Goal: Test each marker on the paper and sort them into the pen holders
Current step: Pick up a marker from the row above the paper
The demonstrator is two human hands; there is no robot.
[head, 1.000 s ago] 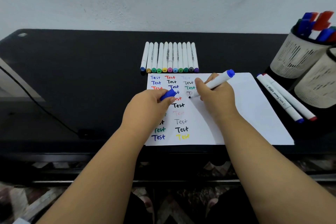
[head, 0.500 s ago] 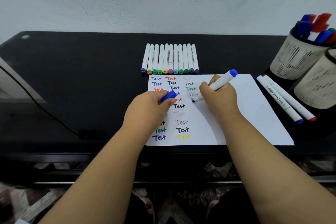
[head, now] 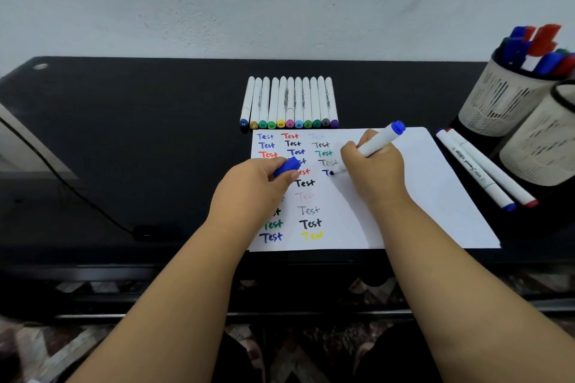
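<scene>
Marker (head: 375,143) clamped in my right hand (head: 373,171), tip on the paper (head: 420,190), long axis slanting toward the pen holders (head: 504,99) beyond the paper's right edge; left hand (head: 252,186) pinches its blue cap (head: 286,166).

The right hand (head: 375,169) gripped a white blue-ended marker (head: 378,141), tip touching the white paper sheet (head: 413,183) beside a partial blue word. The left hand (head: 252,190) pinched its blue plastic cap (head: 286,167).
</scene>
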